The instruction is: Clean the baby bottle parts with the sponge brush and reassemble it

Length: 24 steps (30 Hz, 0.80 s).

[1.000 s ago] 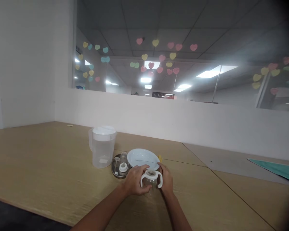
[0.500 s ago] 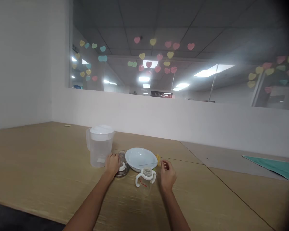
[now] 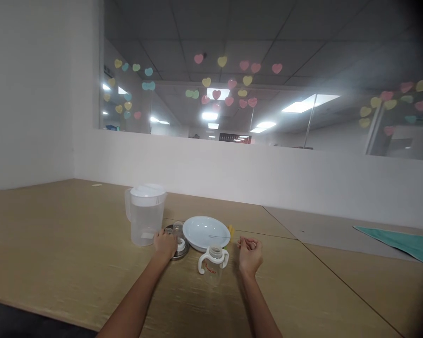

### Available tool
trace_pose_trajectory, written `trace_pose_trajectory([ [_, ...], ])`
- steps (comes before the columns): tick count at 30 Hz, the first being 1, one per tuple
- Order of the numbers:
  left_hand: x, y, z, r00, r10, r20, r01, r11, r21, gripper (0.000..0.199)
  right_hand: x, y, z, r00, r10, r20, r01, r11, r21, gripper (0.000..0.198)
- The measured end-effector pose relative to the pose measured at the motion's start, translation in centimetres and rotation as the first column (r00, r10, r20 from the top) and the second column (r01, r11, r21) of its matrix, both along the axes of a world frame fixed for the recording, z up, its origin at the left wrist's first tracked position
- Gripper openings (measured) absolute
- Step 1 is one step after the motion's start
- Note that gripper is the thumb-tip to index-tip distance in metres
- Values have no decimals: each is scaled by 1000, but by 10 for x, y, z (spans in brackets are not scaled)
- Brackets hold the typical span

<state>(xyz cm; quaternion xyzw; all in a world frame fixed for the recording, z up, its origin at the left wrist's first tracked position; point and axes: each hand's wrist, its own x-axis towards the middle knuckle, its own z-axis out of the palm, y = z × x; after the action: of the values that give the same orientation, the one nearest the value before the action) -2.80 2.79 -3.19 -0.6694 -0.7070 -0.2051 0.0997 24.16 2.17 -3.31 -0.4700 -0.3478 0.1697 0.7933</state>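
My left hand (image 3: 165, 244) lies over the left side of a round metal dish (image 3: 182, 256), fingers curled, tips hidden; what it grips, if anything, I cannot make out. Clear domed pieces (image 3: 178, 228) and a white ring (image 3: 181, 243) sit in that dish. A clear baby bottle (image 3: 211, 273) with a white two-handled collar (image 3: 224, 258) stands uncapped in front of a pale blue bowl (image 3: 197, 229). Inside the bowl lies a thin stick. To the right of the bottle, my right hand (image 3: 251, 256) is closed, its fingertips together, clear of the bottle; anything between them is hidden.
A lidded clear plastic pitcher (image 3: 147, 218) stands just beyond my left hand. A small yellow thing (image 3: 231, 232) shows at the bowl's right rim. At far right lies a green cloth (image 3: 402, 241). Behind the table rises a white wall (image 3: 211, 169) below a window.
My right hand has drawn slightly right, away from the bowl, and its fingers have closed together. My left hand has shifted slightly, showing more clear pieces in the dish. The stick has shifted in the bowl.
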Motion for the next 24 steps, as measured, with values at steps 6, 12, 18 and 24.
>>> trace_pose_trajectory([
  [6, -4, -4, 14, 1000, -10, 29, 7, 996, 85, 21, 0, -2, 4, 964, 118, -237, -123, 992, -3, 44],
  [12, 1, -3, 29, 847, -368, 384, 137, 848, 512, 27, 3, 5, -1, 887, 214, -409, -225, 974, 21, 25],
  [18, 32, 3, 16, 309, -728, 612, 362, 685, 632, 21, -1, 3, 3, 832, 320, -452, -324, 943, 73, 11],
  [24, 48, -1, 5, 260, -708, 657, 434, 693, 576, 16, 1, -4, 15, 689, 532, -492, -518, 836, 179, 10],
])
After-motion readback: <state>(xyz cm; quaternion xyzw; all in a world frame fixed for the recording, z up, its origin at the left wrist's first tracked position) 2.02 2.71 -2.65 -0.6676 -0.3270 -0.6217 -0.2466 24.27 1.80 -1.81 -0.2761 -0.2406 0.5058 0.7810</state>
